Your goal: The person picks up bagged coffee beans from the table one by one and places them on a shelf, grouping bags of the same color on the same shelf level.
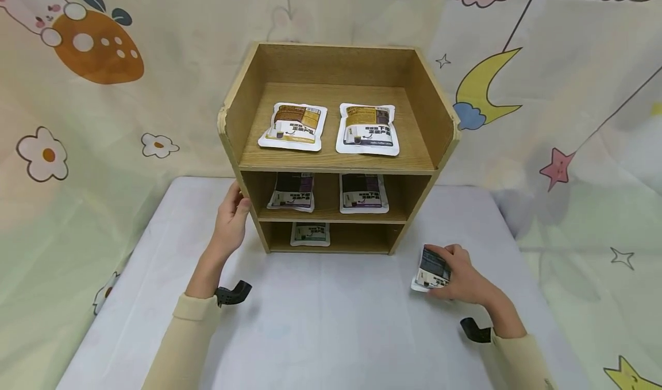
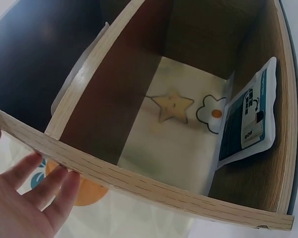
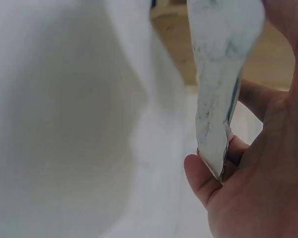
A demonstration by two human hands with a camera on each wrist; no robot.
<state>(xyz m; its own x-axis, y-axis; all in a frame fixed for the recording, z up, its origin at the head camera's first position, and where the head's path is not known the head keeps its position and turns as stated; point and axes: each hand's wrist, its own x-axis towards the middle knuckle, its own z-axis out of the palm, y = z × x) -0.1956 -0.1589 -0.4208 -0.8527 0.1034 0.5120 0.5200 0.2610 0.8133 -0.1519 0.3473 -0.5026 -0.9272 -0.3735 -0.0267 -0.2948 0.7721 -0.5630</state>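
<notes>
A wooden three-tier shelf (image 1: pixel 336 170) stands on the table. My left hand (image 1: pixel 231 223) rests against its left side panel, with relaxed fingertips (image 2: pixel 69 181) touching the panel's edge in the left wrist view. To the right of the shelf, my right hand (image 1: pixel 465 278) grips a flat pouch (image 1: pixel 433 268) with a dark and cream label, thumb and fingers around its sides. The right wrist view shows that pouch (image 3: pixel 213 89) from its pale side, tilted on edge. One pouch with a teal label (image 1: pixel 310 234) lies on the left of the bottom tier.
On the top tier lie two pouches with brown-yellow labels, a left one (image 1: pixel 293 127) and a right one (image 1: pixel 368 129). The middle tier holds two dark purple pouches, one left (image 1: pixel 292 192) and one right (image 1: pixel 364 193). A white cloth covers the table (image 1: pixel 331 321). Behind hangs a cartoon-print curtain (image 1: pixel 181 45).
</notes>
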